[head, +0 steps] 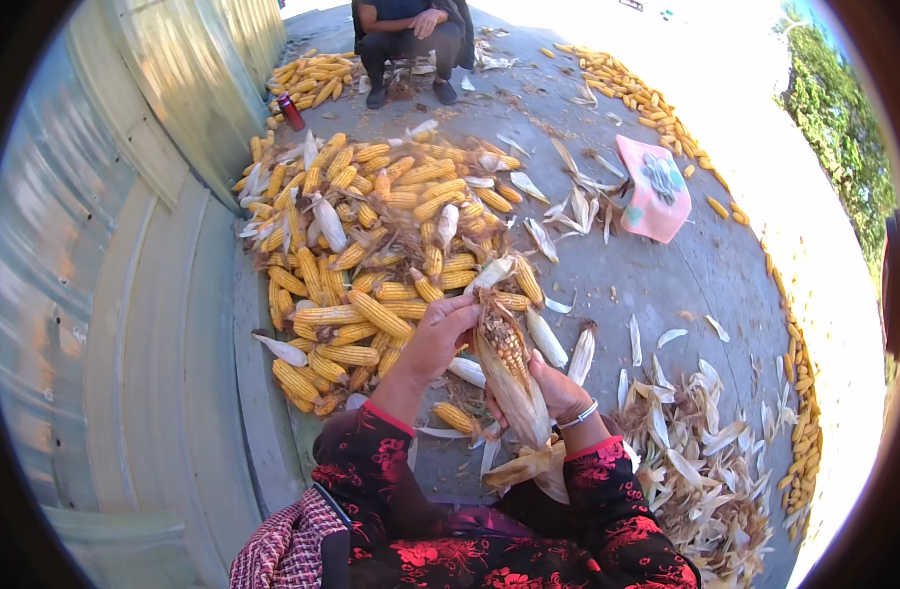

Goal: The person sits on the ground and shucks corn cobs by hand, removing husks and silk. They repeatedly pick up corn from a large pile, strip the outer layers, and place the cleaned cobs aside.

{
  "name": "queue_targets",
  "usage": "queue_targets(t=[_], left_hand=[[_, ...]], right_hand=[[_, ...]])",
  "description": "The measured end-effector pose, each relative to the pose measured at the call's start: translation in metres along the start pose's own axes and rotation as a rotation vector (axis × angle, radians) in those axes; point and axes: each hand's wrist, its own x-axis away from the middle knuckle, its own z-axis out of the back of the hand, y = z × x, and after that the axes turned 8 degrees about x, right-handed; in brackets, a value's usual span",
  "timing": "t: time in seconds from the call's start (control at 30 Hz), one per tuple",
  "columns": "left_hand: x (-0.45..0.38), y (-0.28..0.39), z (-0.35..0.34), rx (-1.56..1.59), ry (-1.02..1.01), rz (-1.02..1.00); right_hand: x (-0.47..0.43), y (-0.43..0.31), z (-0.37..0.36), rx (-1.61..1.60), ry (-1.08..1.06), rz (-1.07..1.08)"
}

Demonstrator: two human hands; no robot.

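Note:
A partly husked ear of corn [510, 368] is held upright between my hands, its dry husk parted at the top over pale, darkened kernels. My left hand [444, 335] pinches the husk near its tip. Lower down, my right hand [549, 390] wraps around the husk, with a bracelet at that wrist. Peeled husk leaves [527, 467] hang below the ear. Just beyond and left of my hands lies a large heap of yellow corn cobs [376, 313], some still in husks. Ears in pale husks [545, 339] lie close to my right hand.
Loose husks [685, 471] are piled at right. A pink cloth [656, 190] with gloves on it lies on the concrete. A corrugated metal wall [126, 294] borders the left. A seated person [413, 37] is across the heap, near a red bottle [291, 112]. Cobs [803, 434] line the right edge.

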Motion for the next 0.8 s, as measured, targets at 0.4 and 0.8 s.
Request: queue_targets(t=[0.4,0.8], left_hand=[[-0.003,-0.011,-0.003,0.324,-0.057,0.047],[-0.004,-0.015,-0.024,-0.21,0.115,-0.117]], right_hand=[[0.003,-0.007,-0.013,-0.046,0.022,0.049],[-0.016,-0.016,-0.016,-0.28,0.281,0.065]])
